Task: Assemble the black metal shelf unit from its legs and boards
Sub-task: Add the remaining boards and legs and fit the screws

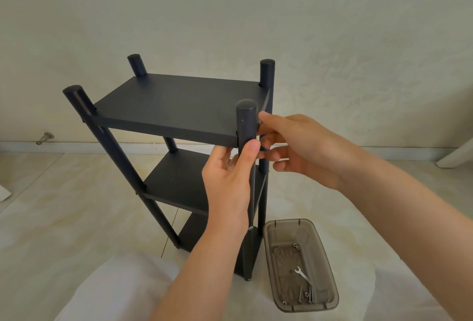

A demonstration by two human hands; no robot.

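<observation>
Two hands meet at the upright near-right leg: left hand grips it just under the top board; right hand, fingers curled, pinches at its right side, contents hidden.

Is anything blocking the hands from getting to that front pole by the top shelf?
No, nothing visible is in the way. The left hand grips the front leg just under the top board, and the right hand touches the leg's side with its fingertips at the board's corner.
</observation>
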